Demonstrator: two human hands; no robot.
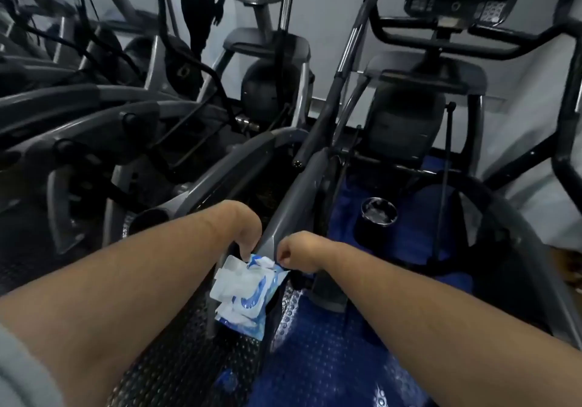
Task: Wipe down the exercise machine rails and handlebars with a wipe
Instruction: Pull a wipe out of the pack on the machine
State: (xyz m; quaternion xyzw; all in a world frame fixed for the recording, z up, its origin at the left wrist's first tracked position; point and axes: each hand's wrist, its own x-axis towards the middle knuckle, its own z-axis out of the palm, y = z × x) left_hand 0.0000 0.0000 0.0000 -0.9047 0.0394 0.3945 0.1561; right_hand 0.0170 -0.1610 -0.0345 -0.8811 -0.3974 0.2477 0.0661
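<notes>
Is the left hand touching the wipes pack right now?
Touching. The head view shows the left hand with its fingertips down on the top edge of the blue-and-white wipes pack, pinching at the white wipe there, no gap visible.

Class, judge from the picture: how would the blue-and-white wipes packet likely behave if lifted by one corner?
The wipes packet looks like soft film, creased, so it would probably sag. Its flap seems open with white wipe showing, so a wipe might pull out. The left hand and right hand both pinch its top, suggesting it is light.
</notes>
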